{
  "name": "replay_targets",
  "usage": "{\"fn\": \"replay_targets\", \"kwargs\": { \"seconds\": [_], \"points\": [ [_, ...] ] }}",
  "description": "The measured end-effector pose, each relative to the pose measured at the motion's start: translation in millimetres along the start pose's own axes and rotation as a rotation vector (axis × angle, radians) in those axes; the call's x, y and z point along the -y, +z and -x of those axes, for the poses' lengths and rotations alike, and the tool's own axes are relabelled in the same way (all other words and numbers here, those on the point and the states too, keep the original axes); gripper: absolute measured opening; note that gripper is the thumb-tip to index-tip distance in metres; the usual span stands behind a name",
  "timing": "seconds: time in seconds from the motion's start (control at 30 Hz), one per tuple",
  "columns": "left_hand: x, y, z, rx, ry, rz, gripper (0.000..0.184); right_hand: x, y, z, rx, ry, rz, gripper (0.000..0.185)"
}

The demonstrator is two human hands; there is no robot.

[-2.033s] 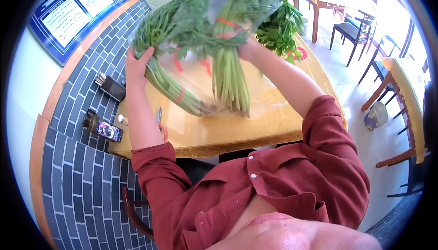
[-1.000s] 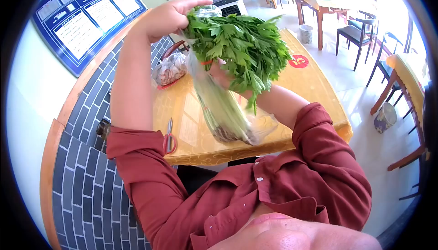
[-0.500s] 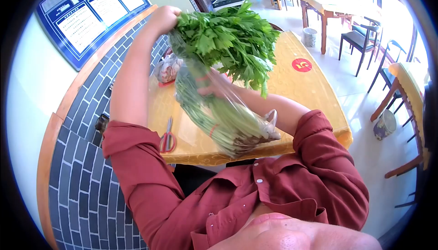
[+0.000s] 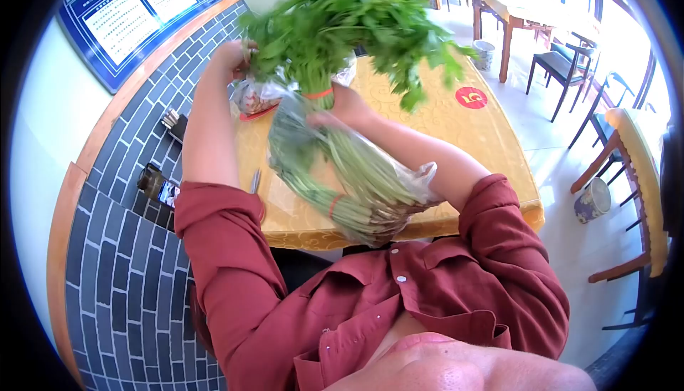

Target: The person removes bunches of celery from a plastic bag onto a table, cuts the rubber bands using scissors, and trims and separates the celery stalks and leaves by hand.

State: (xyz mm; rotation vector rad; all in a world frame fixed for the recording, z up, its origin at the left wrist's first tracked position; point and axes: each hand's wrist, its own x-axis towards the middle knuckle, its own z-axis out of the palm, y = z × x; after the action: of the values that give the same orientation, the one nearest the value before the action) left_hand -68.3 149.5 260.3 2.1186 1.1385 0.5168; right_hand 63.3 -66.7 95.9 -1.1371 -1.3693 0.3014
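Note:
A large leafy bunch of celery (image 4: 349, 27), its leaves blurred by motion, rises above the table with a red band round its stalks. My right hand (image 4: 345, 109) is closed round those stalks just below the band. Clear plastic bag (image 4: 420, 184) film wraps the lower stalks, which slant down to brownish root ends near my chest. Another banded bundle of thin green stems (image 4: 306, 188) lies alongside, within the plastic. At the upper left, my left hand (image 4: 234, 59) is closed by the bag's loose upper edge; leaves partly cover its fingers.
A yellow-covered table (image 4: 491, 156) bears a red number disc (image 4: 471, 97). Scissors (image 4: 256, 184) lie by my left forearm, partly hidden. Behind is a filled plastic bag (image 4: 258, 99) on a red plate. A brick ledge (image 4: 121, 248) runs along the left; chairs (image 4: 563, 77) stand right.
My left hand has moved down and left, and the plastic has come down off the leaves. The celery's red band now shows uncovered, and its leaves have spread outward.

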Motion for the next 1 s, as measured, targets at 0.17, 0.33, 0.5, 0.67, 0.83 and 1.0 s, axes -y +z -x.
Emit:
{"fn": "replay_targets", "kwargs": {
  "seconds": [0.17, 0.33, 0.5, 0.67, 0.83, 1.0],
  "points": [
    [14.3, 19.8, 26.1, 0.071, 0.026, 0.251, 0.032, 2.8, -30.3, -10.8, -0.005, 0.235, -0.570, 0.047],
    [25.8, 19.7, 33.8, 0.220, 0.041, 0.257, 0.035, -2.0, -65.7, -18.0, -0.092, 0.253, -0.925, 0.044],
    [36.0, 46.9, 51.2, 0.241, 0.039, 0.348, 0.038, 22.0, -106.2, -38.6, -0.110, 0.076, -1.216, 0.036],
    [63.5, 64.4, 55.8, 0.355, 0.166, 0.696, 0.040, 23.8, -162.0, -83.4, -0.051, -0.129, -1.326, 0.040],
    [113.3, 60.1, 52.6, 0.188, 0.197, 0.912, 0.037, 87.3, -187.5, -95.6, -0.238, -0.115, -1.275, 0.045],
    [184.7, 19.1, 36.6, -0.102, 0.203, 1.312, 0.029, 68.4, -232.1, -116.2, -0.305, -0.030, -0.970, 0.039]
  ]
}}
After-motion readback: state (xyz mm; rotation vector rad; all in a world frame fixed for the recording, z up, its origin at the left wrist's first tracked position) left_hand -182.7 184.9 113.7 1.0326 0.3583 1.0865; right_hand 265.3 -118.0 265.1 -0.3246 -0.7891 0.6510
